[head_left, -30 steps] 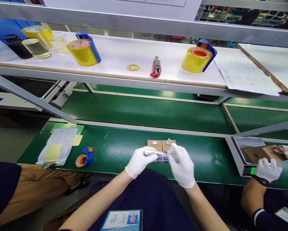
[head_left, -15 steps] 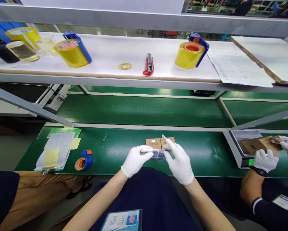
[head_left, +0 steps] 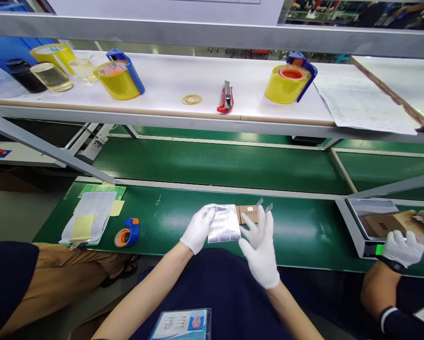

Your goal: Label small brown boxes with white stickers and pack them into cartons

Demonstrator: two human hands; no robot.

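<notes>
My left hand (head_left: 198,230), in a white glove, grips the left edge of a shiny silvery-white flat pack (head_left: 224,224) marked off in small sections. What is inside the pack I cannot make out. My right hand (head_left: 260,250), also gloved, is open beside the pack's right edge, fingers spread. Two small clear strips (head_left: 269,207) stick up at its fingertips, seemingly stuck to them. Behind my hands lies a small brown cardboard box (head_left: 249,214) with a white label, partly covered by the pack and my fingers.
A blue tape dispenser (head_left: 127,232) and clipped papers (head_left: 87,212) lie to the left on the green bench (head_left: 176,212). On the right, a co-worker's gloved hands hold a brown box (head_left: 396,224) over a scale (head_left: 357,231). The shelf above holds a red utility knife (head_left: 226,98), rubber bands (head_left: 191,99) and yellow tape rolls (head_left: 286,85).
The pack has turned from edge-on to show its broad face. My right hand has come off it and spread its fingers. The whole view has shifted slightly.
</notes>
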